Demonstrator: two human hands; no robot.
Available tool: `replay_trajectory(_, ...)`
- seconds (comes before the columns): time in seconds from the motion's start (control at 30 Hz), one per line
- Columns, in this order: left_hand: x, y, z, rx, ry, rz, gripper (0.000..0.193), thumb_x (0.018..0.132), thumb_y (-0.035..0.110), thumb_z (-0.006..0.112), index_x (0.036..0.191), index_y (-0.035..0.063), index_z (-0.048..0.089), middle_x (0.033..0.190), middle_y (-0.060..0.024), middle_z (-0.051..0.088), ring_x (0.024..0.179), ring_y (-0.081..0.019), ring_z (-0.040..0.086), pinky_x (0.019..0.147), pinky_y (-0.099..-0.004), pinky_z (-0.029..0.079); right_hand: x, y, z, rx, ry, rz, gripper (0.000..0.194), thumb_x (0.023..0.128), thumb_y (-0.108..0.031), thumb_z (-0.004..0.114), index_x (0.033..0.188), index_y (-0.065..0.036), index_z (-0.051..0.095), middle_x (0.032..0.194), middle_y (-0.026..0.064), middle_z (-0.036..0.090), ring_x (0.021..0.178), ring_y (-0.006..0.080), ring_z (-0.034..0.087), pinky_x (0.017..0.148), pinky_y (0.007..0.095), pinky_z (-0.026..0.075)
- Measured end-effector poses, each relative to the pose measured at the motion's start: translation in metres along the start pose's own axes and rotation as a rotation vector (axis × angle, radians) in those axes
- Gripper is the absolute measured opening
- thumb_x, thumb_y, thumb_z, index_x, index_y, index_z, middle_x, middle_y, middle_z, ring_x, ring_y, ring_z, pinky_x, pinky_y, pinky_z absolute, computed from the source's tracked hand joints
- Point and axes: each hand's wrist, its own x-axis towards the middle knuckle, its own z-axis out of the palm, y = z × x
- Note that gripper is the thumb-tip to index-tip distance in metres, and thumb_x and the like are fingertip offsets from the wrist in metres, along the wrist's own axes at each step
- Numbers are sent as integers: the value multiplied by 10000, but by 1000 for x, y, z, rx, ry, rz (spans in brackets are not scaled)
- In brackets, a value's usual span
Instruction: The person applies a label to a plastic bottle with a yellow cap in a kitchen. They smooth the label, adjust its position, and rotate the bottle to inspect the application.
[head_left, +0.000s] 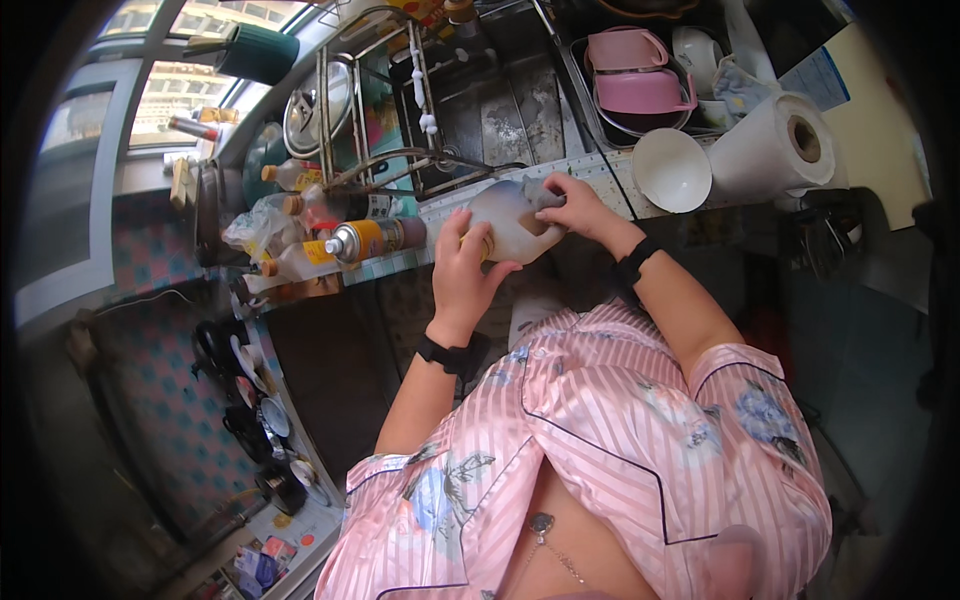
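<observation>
A translucent plastic jug (511, 217) with a moulded handle is held level, in front of the counter's edge. My left hand (466, 262) grips it around the end with the yellow cap, which the fingers partly cover. My right hand (583, 208) pinches a grey cloth (541, 193) against the jug's far side, near the handle. A spray can (375, 238) with an orange and yellow body lies left of my left hand, on the counter edge. Behind the jug is a wet metal sink (517, 112).
A metal wire rack (360, 112) with foam on one bar stands at the sink's left. Several bottles, one a clear bottle (300, 259), crowd the left. On the right are a white bowl (671, 171), a paper towel roll (772, 142) and a pink pot (637, 91).
</observation>
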Motion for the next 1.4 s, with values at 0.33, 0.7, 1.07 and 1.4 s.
replay_trajectory(0.33, 8, 7, 1, 15, 10, -14, 699, 595, 174, 924, 1194, 52, 584, 1355, -187, 523, 1284, -415, 497, 1045, -467, 445, -32, 1, 3, -393, 143, -388, 316, 877, -37, 623, 1186, -44, 687, 1211, 171, 658, 1160, 344, 599, 1011, 382, 472)
replay_trajectory(0.7, 37, 26, 6, 101, -14, -107, 667, 632, 240, 912, 1183, 51, 587, 1275, -189, 555, 1123, -403, 564, 937, -450, 490, -14, 12, -19, -569, 122, -70, 425, 811, 81, 548, 1202, -26, 675, 1133, 173, 704, 1060, 355, 655, 974, 376, 497)
replay_trajectory(1.07, 52, 37, 12, 270, 45, -138, 603, 661, 333, 893, 1115, 86, 583, 1033, -118, 594, 957, -354, 607, 768, -442, 510, -29, 24, -3, -502, 337, -143, 212, 797, 17, 508, 953, 24, 652, 946, 249, 657, 1029, 464, 564, 873, 507, 481)
replay_trajectory(1.4, 70, 36, 2, 473, -83, -248, 732, 706, 415, 863, 1249, 55, 529, 1022, -136, 592, 915, -350, 632, 699, -433, 531, -14, 27, 8, -268, 333, -368, 309, 774, 20, 519, 1048, 54, 657, 1105, 261, 642, 1049, 457, 557, 964, 486, 464)
